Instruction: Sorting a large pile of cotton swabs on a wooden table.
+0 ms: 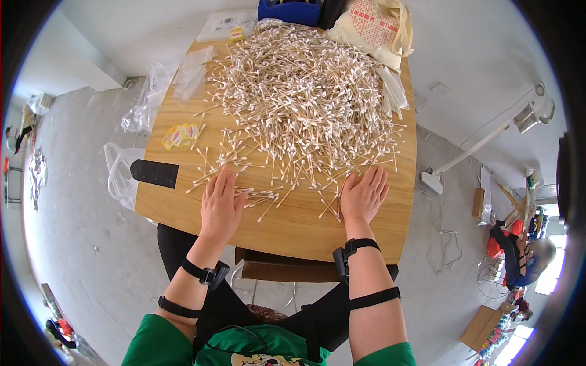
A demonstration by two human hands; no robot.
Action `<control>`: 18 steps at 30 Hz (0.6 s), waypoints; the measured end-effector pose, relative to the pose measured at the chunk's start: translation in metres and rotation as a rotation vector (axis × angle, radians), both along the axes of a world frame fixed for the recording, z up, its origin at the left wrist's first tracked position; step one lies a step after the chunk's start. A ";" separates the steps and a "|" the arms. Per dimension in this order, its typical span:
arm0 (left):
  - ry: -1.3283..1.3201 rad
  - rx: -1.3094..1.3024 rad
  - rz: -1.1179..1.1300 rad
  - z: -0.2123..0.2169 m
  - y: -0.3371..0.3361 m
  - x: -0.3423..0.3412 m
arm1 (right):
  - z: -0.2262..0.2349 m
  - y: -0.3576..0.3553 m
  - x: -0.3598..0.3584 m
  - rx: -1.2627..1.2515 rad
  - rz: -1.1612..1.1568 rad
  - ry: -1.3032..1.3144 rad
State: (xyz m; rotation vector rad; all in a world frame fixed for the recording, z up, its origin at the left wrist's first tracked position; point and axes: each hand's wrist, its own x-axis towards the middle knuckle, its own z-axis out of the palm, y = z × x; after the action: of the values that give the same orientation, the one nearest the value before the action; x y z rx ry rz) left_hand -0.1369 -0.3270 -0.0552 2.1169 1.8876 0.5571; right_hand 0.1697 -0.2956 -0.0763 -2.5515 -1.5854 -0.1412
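Observation:
A large heap of cotton swabs (305, 91) with wooden sticks and white tips covers the far and middle part of the wooden table (305, 235). My left hand (220, 204) lies flat at the heap's near left edge, fingers stretched forward, touching a few loose swabs. Beside its thumb is a small bunch of swabs (259, 196). My right hand (364, 194) rests palm down at the near right edge, fingers extended, its thumb next to several scattered swabs. Neither hand grips anything that I can see. Black straps circle both forearms.
Yellow-and-red labels (180, 135) lie on the table's left side, near a black strip (155, 174). Clear plastic bags (149, 97) hang over the left edge. A cream cloth bag (372, 30) and blue box (289, 11) stand at the back. Another person (528, 262) sits far right.

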 end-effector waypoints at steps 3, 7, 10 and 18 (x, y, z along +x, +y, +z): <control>0.077 0.106 -0.111 0.001 0.020 0.012 | 0.001 0.001 -0.002 0.000 0.002 0.004; -0.029 0.188 -0.299 -0.001 0.070 0.047 | 0.001 0.001 -0.004 0.004 0.005 0.004; 0.009 0.214 -0.381 0.000 0.088 0.067 | 0.002 0.000 -0.005 0.016 0.006 0.010; 0.006 -0.026 -0.486 0.009 0.044 0.068 | 0.008 -0.001 -0.004 -0.041 -0.011 0.043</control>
State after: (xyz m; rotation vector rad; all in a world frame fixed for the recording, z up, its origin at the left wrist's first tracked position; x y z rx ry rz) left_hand -0.0688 -0.2826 -0.0457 2.4368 1.2938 0.4104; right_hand 0.1659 -0.2962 -0.0680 -2.5761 -1.5746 -0.0548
